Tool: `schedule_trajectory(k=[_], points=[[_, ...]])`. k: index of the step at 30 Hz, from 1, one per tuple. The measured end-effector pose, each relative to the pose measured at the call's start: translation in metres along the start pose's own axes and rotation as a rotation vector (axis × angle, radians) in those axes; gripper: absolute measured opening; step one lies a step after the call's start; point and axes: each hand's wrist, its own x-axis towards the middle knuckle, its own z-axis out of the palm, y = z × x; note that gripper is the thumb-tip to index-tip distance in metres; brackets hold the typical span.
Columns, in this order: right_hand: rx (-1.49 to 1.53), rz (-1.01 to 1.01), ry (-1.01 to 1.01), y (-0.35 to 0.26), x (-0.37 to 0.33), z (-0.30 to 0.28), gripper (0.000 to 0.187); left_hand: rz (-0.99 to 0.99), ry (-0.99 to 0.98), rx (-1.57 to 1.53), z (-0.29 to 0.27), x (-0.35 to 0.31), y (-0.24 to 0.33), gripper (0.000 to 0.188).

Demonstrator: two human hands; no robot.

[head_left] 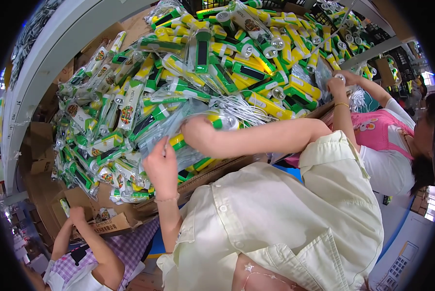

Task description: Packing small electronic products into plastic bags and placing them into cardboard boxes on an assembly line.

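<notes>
Two fingertips of the left hand [160, 167], thumb and forefinger, look drawn together on the near edge of a clear bag [168, 130]; the other fingers curl in toward the palm. The right hand [200, 133] is just beside it, at the bag's right side, and blurred, so from my end I cannot tell whether its fingers pinch or merely touch. A yellow-and-green torch [177, 142] shows between the two hands, partly hidden. The bag lies over the near side of a wide pile, where I see bagged torches [130, 104] mostly to the left and bare ones [268, 104] mostly to the right. White cords [244, 110] lie bundled just beyond the right hand. A cardboard edge [217, 170] runs along the pile's near side. Farther out, a co-worker in pink [380, 128] holds a torch at my right, and a co-worker in a checked apron [89, 259] has both hands near a carton [111, 227] at lower left.
</notes>
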Motion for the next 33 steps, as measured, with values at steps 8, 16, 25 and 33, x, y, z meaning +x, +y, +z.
schedule_trajectory(k=[8, 16, 25, 33], points=[[0.77, 0.264, 0.368, 0.161, -0.097, 0.063, 0.011, -0.328, -0.135, -0.222, 0.0, -0.003, -0.064, 0.028], [1.033, 0.401, 0.436, 0.138, -0.12, 0.128, 0.011, -0.331, -0.148, -0.265, 0.004, 0.006, -0.062, 0.025], [0.988, 0.3, 0.774, 0.122, -0.161, -0.025, 0.01, -0.3, -0.091, -0.202, 0.008, 0.003, -0.064, 0.026], [1.447, -0.731, 0.863, 0.026, -0.037, -0.038, 0.009, -0.056, 0.011, -0.233, 0.034, 0.003, -0.099, 0.032]])
